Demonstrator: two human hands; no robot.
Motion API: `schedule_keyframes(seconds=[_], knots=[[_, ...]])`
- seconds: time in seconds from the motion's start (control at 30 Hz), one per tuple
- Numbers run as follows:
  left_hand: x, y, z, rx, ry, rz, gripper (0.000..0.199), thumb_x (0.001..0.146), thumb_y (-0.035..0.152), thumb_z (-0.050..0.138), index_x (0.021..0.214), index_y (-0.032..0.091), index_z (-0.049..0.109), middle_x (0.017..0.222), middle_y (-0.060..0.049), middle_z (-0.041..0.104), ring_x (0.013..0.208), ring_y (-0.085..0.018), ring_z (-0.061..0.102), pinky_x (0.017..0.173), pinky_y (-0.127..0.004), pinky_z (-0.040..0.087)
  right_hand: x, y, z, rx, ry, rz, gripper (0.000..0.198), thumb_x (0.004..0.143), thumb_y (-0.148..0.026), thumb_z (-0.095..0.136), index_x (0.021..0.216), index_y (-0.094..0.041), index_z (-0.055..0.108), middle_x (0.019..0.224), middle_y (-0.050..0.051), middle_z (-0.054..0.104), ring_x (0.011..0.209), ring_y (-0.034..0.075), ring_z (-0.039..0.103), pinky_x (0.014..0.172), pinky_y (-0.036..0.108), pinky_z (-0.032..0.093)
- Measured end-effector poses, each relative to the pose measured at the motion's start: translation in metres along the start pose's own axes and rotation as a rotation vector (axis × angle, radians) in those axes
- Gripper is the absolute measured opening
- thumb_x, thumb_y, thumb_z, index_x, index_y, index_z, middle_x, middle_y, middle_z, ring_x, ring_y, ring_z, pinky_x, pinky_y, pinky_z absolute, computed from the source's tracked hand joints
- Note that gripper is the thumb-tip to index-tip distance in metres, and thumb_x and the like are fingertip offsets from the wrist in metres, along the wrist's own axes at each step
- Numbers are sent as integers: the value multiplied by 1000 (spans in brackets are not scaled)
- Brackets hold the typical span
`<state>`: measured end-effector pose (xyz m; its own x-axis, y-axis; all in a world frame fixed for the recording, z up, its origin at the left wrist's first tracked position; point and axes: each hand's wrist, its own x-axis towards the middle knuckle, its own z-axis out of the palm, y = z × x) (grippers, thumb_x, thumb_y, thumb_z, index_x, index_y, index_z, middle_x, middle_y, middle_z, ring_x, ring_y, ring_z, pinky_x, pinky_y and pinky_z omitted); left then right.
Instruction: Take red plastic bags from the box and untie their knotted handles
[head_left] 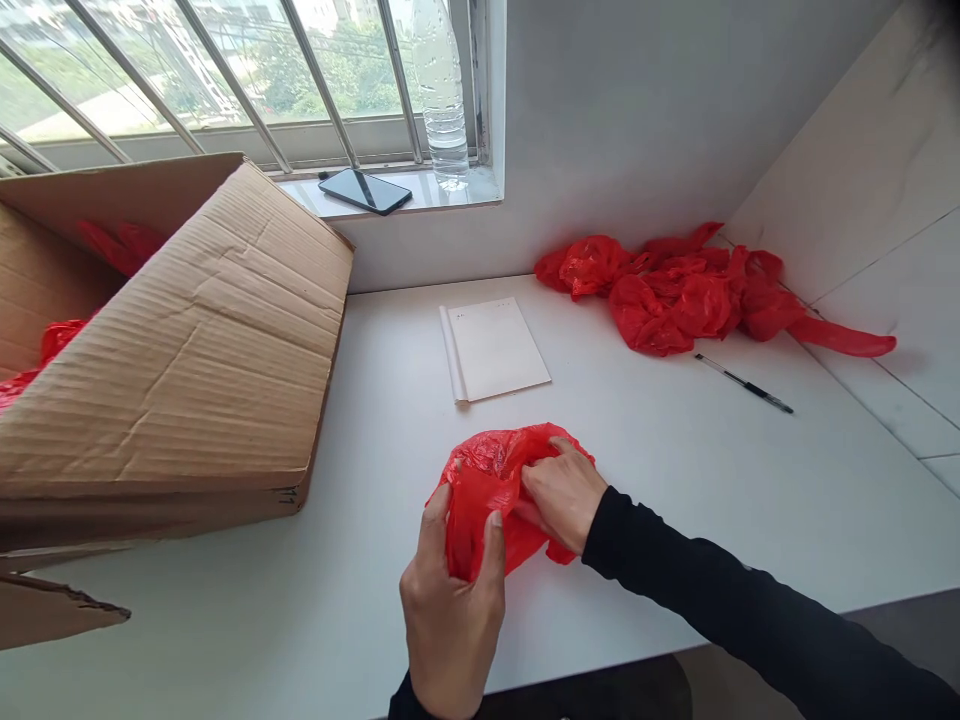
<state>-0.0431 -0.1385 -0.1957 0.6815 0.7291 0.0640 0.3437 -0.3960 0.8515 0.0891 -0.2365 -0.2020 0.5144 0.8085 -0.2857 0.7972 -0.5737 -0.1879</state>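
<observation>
The left hand [454, 610] grasps the near side of a red plastic bag [480, 505], thumb and fingers spread around its thin, glossy, creased film. The right hand [568, 492] is sunk into the folds on the bag's other side; its fingertips are partly covered by the film, so I cannot tell how firmly they close. The bag forms a loose, crumpled, rounded bundle over the near part of a smooth white table [360, 600], between the two hands, and a ribbed black sleeve [697, 575] covers the right forearm. Just beyond it lies a flat, pale, four-sided pad [501, 350] with a rolled strip along its left edge. Farther right, a slim pen [744, 384], clear and black, rests near a knotted, wrinkled heap of red plastic [675, 290], whose narrow tail stretches towards the faintly veined tiles [892, 270]. To the left stands a brown cardboard box [217, 370], its flap creased and ridged, with more shiny red film [56, 345] inside. On the glossy sill [480, 187] behind, a flat dark phone [365, 190] lies near a clear ribbed bottle [445, 120], beside slanting metal bars [322, 85].
</observation>
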Motion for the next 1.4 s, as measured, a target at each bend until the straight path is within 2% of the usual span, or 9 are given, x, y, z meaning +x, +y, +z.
schedule_keyframes(seconds=[0.07,0.23,0.4,0.53,0.77,0.9,1.03,1.23,1.4], knots=[[7,-8,9,197,-59,50,61,85,44,67,139,26,47,112,-9,73,84,-29,74,69,-41,60,0,1,3,-18,5,-1,24,93,-35,59,81,-15,64,73,8,70,68,23,66,104,42,34],[26,-20,22,547,-97,9,65,89,41,59,144,16,37,69,-5,71,61,-33,71,57,-40,53,-2,2,7,-36,4,14,21,87,-33,67,89,-12,63,77,10,71,72,25,68,102,43,36],[34,-24,17,427,38,-74,60,88,39,59,141,17,42,70,-6,71,62,-31,71,60,-39,54,-3,4,8,-30,20,37,28,86,-33,68,104,-14,58,74,5,70,71,24,68,101,41,37],[33,-20,14,262,73,-36,62,87,42,60,142,20,41,80,-6,73,63,-27,71,60,-38,56,-1,4,9,-39,41,51,39,92,-34,59,121,-9,52,72,6,70,70,24,68,100,41,37],[39,-22,20,548,-124,69,76,85,46,63,149,18,31,78,-5,74,60,-31,71,58,-40,53,-5,9,1,-71,28,94,29,93,-36,59,105,-11,58,71,7,69,69,25,68,99,40,39],[35,-20,19,377,28,134,62,88,38,63,143,20,41,106,-11,75,64,-25,72,58,-35,54,-15,15,-8,-99,28,149,36,92,-36,60,112,-6,57,64,7,67,65,26,67,98,41,39],[22,-4,14,112,243,244,47,87,30,67,131,24,55,124,-11,69,63,-16,68,55,-27,52,-20,22,-14,-112,5,134,21,94,-31,56,92,-11,63,68,10,68,68,27,67,99,43,37],[20,21,10,-22,233,210,52,87,27,67,136,23,53,119,-11,69,72,-17,69,60,-26,55,-26,28,-22,-86,19,120,16,91,-14,51,103,-14,61,67,4,67,65,22,65,100,39,34],[25,31,12,-99,154,206,54,88,26,66,139,24,50,104,-5,71,53,-9,56,51,-21,50,-12,35,-18,-68,0,112,48,76,0,55,120,-18,59,61,-1,64,63,22,64,93,37,37]])
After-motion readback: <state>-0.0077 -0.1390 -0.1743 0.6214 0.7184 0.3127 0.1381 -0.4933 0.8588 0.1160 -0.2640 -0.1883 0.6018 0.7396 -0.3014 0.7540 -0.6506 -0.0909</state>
